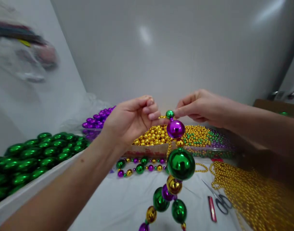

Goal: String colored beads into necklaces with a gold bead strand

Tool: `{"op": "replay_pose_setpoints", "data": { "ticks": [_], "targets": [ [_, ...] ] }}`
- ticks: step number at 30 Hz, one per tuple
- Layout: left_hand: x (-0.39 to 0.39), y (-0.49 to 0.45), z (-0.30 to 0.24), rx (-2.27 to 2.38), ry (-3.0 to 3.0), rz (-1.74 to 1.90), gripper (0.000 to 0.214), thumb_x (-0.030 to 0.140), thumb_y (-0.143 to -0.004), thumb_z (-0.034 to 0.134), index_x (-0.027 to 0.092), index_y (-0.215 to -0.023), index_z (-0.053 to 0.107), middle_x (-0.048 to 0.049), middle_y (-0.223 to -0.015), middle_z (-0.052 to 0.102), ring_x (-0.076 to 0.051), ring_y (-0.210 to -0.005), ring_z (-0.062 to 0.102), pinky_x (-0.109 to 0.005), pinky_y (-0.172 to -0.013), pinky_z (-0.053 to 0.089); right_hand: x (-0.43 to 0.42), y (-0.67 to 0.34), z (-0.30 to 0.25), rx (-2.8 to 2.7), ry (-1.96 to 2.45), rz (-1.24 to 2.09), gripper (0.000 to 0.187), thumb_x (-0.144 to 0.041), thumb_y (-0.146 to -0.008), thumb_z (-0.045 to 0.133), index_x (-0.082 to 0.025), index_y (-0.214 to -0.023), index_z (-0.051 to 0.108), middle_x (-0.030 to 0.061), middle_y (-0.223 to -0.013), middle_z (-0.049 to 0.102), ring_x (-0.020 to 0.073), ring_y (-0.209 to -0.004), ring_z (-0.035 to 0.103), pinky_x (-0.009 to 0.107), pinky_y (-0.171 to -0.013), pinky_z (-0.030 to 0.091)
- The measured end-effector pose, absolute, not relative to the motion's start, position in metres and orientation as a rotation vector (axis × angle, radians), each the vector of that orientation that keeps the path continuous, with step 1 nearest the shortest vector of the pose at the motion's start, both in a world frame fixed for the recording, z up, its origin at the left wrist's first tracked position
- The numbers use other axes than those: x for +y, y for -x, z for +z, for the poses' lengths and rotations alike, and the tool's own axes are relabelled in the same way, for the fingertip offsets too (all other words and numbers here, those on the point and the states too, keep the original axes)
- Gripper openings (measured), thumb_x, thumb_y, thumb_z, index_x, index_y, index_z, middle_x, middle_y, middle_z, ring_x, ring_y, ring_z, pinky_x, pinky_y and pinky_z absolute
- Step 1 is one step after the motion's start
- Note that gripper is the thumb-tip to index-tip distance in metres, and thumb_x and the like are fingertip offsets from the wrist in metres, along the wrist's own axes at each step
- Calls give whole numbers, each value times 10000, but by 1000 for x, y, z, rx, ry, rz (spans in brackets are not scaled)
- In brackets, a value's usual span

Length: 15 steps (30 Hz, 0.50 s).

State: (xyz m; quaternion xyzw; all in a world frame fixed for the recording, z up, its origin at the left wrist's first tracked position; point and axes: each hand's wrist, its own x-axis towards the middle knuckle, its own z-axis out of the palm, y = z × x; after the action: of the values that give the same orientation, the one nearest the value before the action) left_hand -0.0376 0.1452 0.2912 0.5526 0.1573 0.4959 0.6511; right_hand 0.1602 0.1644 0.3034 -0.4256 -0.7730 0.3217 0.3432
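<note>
A strand of shiny beads (178,160) hangs in front of me: a small green bead on top, then purple, gold, a large green one, and more green, gold and purple below. My right hand (200,107) pinches the small green top bead (170,114). My left hand (129,120) is closed in a pinch just left of it, thumb and fingers pressed together at the strand's top end. What the left fingers grip is too thin to make out.
A tray of large green beads (28,157) lies at the left. Purple beads (98,118) and gold beads (156,134) fill trays behind. A finished strand (139,166) lies on the white table. Scissors (220,200), a red tool (211,208) and gold bead chains (257,192) lie right.
</note>
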Motion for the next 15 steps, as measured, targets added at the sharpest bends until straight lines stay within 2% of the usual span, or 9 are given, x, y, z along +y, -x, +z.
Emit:
{"op": "replay_pose_setpoints", "data": {
  "ticks": [3,5,10,15],
  "targets": [
    [135,45,262,439,-1322,1146,221,152,-829,494,158,-610,471,31,-559,390,-97,-537,437,-257,-603,422,156,-162,279,-2034,1053,1195,181,-342,-756,684,-168,-708,668,-81,-426,359,32,-369,229,208,-343,119],
    [127,46,249,523,-1460,1079,202,169,-805,552,153,-607,516,6,-578,451,-117,-562,471,-254,-582,399,148,-166,262,-2064,1072,1294,149,-316,-761,673,-174,-718,687,-72,-432,405,33,-365,245,203,-333,138],
    [118,43,259,587,-1716,883,188,227,-804,596,159,-629,585,-16,-598,522,-127,-578,491,-238,-546,370,138,-172,256,-2122,1028,1273,120,-312,-744,674,-207,-710,720,-26,-581,604,57,-446,415,191,-377,275],
    [128,31,264,578,-1688,712,191,220,-792,587,166,-609,563,5,-555,468,-107,-507,445,-223,-467,314,141,-180,255,-2178,1011,1238,141,-335,-742,670,-208,-714,724,-20,-640,636,78,-528,492,208,-468,362]
  ]
}}
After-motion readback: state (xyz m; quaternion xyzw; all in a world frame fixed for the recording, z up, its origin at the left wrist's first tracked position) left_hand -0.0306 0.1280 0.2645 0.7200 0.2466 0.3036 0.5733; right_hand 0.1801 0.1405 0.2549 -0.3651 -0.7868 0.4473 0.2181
